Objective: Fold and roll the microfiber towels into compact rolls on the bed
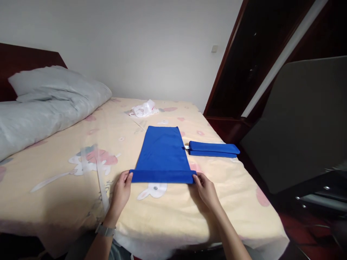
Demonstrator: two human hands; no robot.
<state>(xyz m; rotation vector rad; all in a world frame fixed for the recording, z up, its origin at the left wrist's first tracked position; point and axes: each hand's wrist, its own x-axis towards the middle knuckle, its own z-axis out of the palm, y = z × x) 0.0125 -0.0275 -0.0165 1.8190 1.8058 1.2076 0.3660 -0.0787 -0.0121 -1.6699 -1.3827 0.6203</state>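
A blue cloth (164, 150) lies flat on the bed, its near edge folded over into a straight band. My left hand (123, 187) pinches the left end of that band between thumb and fingers. At the opposite end, my right hand (204, 187) grips the right corner of the fold the same way. To the right of the cloth rests a second blue cloth (213, 149), folded into a narrow strip with a small white tag at its left end.
The bed's patterned sheet (67, 187) spreads under everything. A crumpled white plastic bag (145, 109) lies toward the wall. A grey quilt (54, 101) is heaped at the left. A dark grey chair back (303, 119) stands beyond the bed's right edge.
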